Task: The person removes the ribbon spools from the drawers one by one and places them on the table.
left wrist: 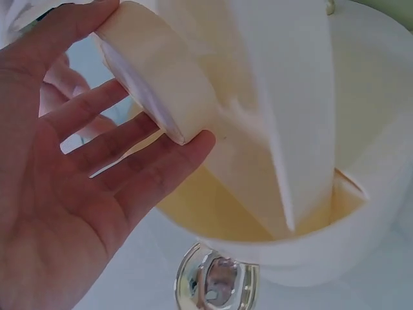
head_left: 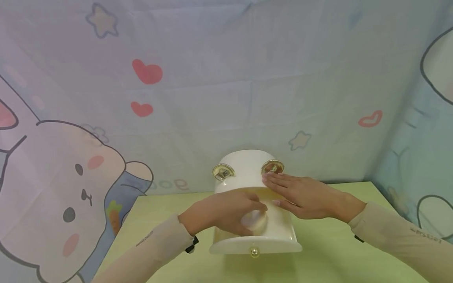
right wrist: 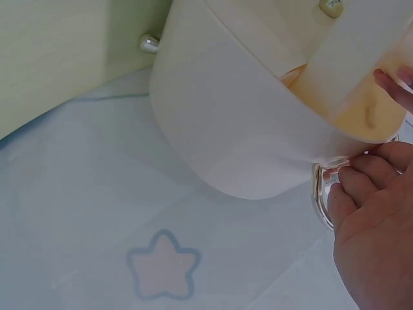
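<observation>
Left hand (head_left: 221,212) pinches small white round cap (head_left: 254,221) over glossy cream round container (head_left: 247,165) w/ gold ring handles (head_left: 272,167); right hand (head_left: 304,195), fingers straight, rests at its 3 o'clock rim.

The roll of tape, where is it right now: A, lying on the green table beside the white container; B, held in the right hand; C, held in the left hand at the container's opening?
C: the left hand holds the roll of tape at the opening of the white container.
</observation>
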The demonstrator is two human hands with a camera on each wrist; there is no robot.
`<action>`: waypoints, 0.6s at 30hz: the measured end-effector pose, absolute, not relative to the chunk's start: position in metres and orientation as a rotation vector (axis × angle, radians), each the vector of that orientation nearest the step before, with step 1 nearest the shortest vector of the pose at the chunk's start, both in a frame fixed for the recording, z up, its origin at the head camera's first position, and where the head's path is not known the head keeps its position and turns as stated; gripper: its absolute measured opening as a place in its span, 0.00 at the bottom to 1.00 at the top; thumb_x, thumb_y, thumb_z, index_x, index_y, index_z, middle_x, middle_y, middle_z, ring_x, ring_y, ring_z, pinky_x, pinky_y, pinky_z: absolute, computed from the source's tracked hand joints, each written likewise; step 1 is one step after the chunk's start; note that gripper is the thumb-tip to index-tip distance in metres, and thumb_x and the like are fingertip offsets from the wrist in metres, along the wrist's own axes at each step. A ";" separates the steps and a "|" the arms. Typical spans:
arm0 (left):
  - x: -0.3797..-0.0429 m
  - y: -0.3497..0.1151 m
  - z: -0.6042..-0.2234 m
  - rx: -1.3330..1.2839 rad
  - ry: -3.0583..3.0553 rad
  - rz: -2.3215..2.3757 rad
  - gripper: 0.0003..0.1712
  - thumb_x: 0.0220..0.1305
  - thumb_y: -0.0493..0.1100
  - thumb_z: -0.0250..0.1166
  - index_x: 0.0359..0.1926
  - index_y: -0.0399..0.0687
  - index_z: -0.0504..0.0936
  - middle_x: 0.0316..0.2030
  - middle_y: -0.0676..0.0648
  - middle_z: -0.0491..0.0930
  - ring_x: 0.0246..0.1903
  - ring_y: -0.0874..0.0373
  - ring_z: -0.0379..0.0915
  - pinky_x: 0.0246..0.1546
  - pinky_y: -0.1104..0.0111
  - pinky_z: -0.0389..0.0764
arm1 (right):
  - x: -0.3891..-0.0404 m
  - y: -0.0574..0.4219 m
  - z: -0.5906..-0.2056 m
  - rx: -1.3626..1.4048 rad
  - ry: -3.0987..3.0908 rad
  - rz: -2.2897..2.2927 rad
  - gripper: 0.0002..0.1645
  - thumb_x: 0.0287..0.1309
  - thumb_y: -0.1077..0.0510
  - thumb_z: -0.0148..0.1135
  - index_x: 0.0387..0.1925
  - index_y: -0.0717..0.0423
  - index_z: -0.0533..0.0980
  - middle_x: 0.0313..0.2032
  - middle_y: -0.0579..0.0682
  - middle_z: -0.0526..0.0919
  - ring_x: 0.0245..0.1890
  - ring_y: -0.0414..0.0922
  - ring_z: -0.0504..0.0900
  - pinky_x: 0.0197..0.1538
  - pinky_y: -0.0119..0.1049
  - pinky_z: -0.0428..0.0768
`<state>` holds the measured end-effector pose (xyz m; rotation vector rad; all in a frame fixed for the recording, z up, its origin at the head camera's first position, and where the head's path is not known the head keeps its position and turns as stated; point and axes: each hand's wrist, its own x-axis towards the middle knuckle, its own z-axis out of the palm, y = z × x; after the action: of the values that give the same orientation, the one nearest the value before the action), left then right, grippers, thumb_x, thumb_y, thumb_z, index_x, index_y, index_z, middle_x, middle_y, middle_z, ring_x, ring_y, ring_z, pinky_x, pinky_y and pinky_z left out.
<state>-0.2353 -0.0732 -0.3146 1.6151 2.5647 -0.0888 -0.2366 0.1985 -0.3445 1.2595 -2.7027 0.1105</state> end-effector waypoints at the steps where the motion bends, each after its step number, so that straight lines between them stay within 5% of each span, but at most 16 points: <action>1: -0.234 -0.075 -0.313 1.599 2.571 -0.069 0.34 0.61 0.53 0.75 0.67 0.53 0.79 0.59 0.49 0.83 0.58 0.58 0.81 0.63 0.68 0.79 | -0.237 0.198 -0.345 1.260 -2.703 0.110 0.36 0.81 0.42 0.46 0.80 0.55 0.60 0.81 0.52 0.62 0.80 0.54 0.65 0.74 0.52 0.73; 18: -0.217 -0.100 -0.288 1.435 2.688 0.104 0.35 0.61 0.55 0.75 0.68 0.55 0.78 0.64 0.52 0.80 0.59 0.55 0.80 0.60 0.63 0.82 | -0.237 0.199 -0.345 1.251 -2.740 0.121 0.37 0.82 0.41 0.44 0.81 0.55 0.59 0.81 0.54 0.60 0.80 0.55 0.64 0.73 0.54 0.74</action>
<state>-0.2173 -0.0999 -0.2877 1.4353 2.6879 0.1037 -0.2372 0.1985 -0.3447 1.2513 -2.7405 0.1215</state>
